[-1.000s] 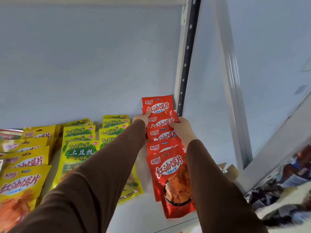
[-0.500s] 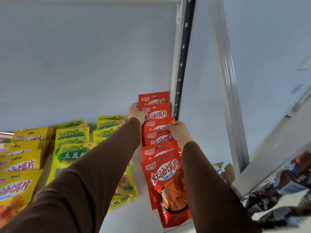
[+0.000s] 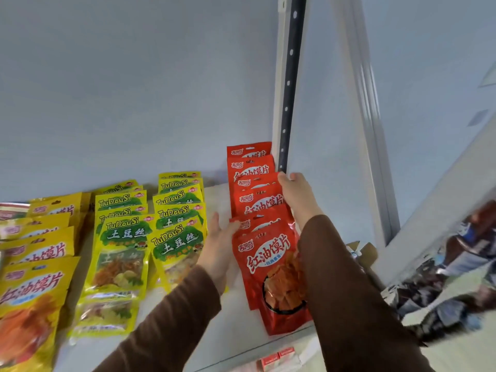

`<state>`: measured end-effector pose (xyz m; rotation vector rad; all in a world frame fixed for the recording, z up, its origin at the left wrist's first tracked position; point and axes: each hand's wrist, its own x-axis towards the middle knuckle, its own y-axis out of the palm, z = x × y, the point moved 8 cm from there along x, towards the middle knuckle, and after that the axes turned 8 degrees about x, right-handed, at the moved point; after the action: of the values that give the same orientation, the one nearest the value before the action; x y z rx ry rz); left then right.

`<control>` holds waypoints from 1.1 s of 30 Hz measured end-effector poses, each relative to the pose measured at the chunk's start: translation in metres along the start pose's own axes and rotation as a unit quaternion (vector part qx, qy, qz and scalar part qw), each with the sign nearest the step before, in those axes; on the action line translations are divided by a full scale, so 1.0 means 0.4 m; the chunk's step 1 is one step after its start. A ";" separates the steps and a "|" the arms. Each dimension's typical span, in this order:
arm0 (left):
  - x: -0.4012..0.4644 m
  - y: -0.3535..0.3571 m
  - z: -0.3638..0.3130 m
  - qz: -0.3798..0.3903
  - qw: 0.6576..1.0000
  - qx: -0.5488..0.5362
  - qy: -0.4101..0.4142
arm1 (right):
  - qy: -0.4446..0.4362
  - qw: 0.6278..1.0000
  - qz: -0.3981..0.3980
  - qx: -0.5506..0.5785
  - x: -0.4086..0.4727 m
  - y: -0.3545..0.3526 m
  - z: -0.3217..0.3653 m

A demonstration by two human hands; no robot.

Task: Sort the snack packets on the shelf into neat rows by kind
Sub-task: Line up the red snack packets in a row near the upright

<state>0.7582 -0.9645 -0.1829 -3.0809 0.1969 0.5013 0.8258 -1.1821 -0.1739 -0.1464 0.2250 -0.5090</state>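
The right hand [image 3: 296, 196] lies flat along the right edge of the red packets [image 3: 264, 253] at centre right, the left hand [image 3: 218, 245] open against their left edge, neither gripping. That row looks nearly squared; the green-yellow packets [image 3: 150, 237] and yellow packets [image 3: 35, 264] at lower left already lie in overlapping rows on the shelf [image 3: 214, 326], seemingly little left.

both arms wear long brown sleeves of plain, smooth cloth, cut close and ending at the wrists. the left sleeve [image 3: 171, 315] shows soft folds near its cuff; the right sleeve [image 3: 346, 296] looks darker in shade. the left hand [image 3: 218, 248] and right hand [image 3: 298, 197] are bare.
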 end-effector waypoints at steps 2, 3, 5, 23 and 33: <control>-0.036 0.010 0.032 0.029 0.999 -0.024 -0.009 | -0.007 1.000 -0.008 -0.026 -0.032 -0.013 -0.014; -0.043 0.014 0.043 0.035 0.999 -0.026 -0.007 | -0.002 0.999 -0.009 -0.041 -0.047 -0.020 -0.030; -0.049 0.025 0.049 0.039 0.999 -0.026 0.002 | 0.013 0.998 -0.002 -0.066 -0.076 -0.030 -0.067; -0.067 0.089 0.079 0.070 0.996 -0.051 0.028 | -0.045 0.997 0.028 -0.051 -0.187 -0.020 -0.106; -0.004 0.061 0.037 0.033 0.998 -0.041 0.037 | -0.087 0.983 -0.072 -0.148 -0.173 -0.038 -0.077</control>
<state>0.7488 -0.9878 -0.1964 -3.1849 0.2875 0.4073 0.7523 -1.1634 -0.1883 -0.4976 0.1181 -0.6011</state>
